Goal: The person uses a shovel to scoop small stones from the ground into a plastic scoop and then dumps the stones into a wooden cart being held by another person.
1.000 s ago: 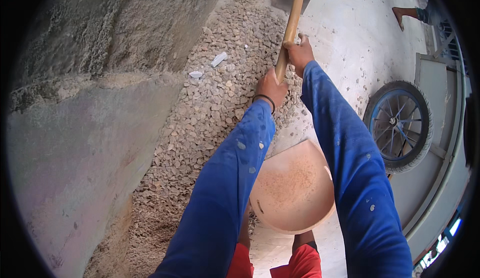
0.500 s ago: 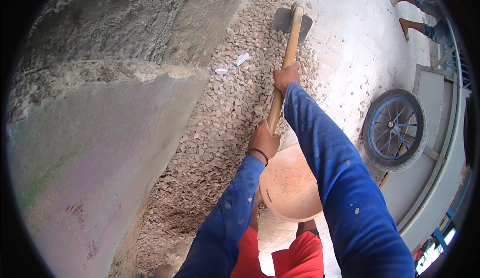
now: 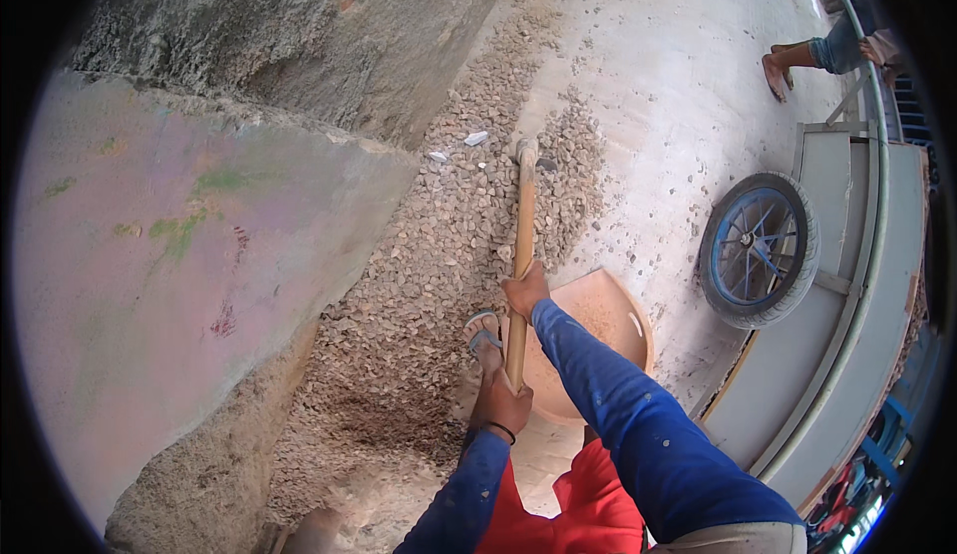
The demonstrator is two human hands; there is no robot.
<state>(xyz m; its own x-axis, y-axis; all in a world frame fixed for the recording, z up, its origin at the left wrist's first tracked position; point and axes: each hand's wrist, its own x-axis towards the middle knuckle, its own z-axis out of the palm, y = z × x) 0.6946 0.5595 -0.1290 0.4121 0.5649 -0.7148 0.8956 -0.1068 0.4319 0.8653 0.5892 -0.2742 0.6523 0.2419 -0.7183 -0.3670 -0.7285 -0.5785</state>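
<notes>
A hoe (image 3: pixel 522 235) with a long wooden handle reaches away from me over a bed of gravel (image 3: pixel 429 255). My left hand (image 3: pixel 506 404), with a dark band at its wrist, is closed around the near end of the handle. Farther up, my right hand (image 3: pixel 525 290) grips the same handle. The hoe's head sits down among the stones, so only a little of its dark blade shows. Under my right forearm lies a wide peach-coloured basin (image 3: pixel 638 330), partly hidden by that arm, with brownish dust on its inside.
A painted, rough concrete wall (image 3: pixel 209 225) runs along the left. On the right stands a grey cart (image 3: pixel 837 255) with a blue-spoked wheel (image 3: pixel 755 248) and a metal rail. Another person's bare feet (image 3: pixel 776 74) are at the far right. My sandalled foot (image 3: pixel 483 333) rests beside the basin.
The hoe's head has dropped into the gravel and come nearer to me. Both hands have drawn back with the handle. The other person's legs have shifted, and my view has moved.
</notes>
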